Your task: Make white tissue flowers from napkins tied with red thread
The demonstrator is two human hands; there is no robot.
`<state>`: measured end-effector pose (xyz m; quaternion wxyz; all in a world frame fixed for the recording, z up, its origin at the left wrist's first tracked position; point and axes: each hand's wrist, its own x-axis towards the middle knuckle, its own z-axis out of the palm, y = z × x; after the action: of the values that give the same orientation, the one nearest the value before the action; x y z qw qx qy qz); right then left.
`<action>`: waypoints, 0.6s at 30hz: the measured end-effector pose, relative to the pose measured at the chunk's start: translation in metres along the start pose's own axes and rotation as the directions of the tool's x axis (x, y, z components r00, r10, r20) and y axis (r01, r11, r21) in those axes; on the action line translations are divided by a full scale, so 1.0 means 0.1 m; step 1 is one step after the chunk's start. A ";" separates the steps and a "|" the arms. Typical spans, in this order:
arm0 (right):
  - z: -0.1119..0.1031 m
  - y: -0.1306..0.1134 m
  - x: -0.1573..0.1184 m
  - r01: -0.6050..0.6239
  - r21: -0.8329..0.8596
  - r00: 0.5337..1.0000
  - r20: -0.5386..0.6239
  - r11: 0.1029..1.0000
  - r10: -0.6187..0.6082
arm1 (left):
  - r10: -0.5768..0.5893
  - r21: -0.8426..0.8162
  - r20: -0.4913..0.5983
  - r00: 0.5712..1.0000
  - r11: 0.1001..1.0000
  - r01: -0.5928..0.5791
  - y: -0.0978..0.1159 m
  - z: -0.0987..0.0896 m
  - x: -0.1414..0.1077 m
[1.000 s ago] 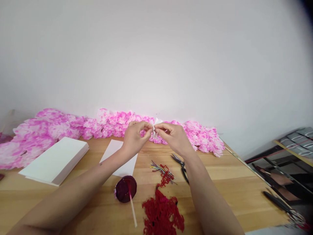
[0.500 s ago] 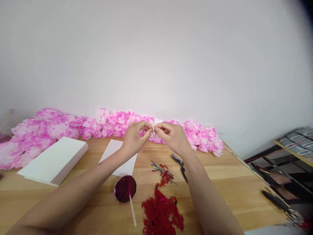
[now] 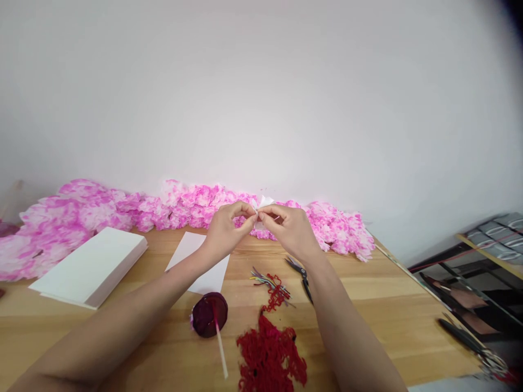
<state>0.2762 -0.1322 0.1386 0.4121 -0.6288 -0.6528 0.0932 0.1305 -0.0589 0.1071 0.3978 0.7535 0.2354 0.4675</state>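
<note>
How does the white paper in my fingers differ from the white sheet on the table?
The held paper is gathered and creased; the table sheet is flat. The held paper is pinched by the left hand and right hand; the table sheet lies on the wooden table. Both are white.

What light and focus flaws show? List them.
Head view: black upper right corner; head view: plain pale grey wall brightest mid-frame, dimmer toward the sides; head view: crumpled white papery piece between bare left hand and bare right hand looks soft.

Yarn (image 3: 269, 356) before hands (image 3: 229, 228), flowers (image 3: 93, 209) behind
</note>
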 end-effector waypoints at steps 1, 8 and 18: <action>0.00 0.00 0.00 0.002 -0.003 1.000 0.003 1.000 -0.002 | 0.011 0.019 -0.005 1.000 1.000 -0.010 0.00 0.00 0.00; 0.00 -0.03 0.00 0.005 -0.027 1.000 0.023 1.000 -0.004 | 0.025 0.079 -0.009 1.000 0.997 -0.024 0.01 -0.01 0.00; -0.01 -0.03 -0.01 0.000 -0.041 1.000 0.020 0.999 0.001 | 0.024 0.055 -0.003 1.000 0.998 -0.023 -0.01 -0.01 0.00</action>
<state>0.2740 -0.1340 0.1407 0.3926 -0.6362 -0.6586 0.0859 0.1300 -0.0579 0.1061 0.3708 0.7660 0.2401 0.4670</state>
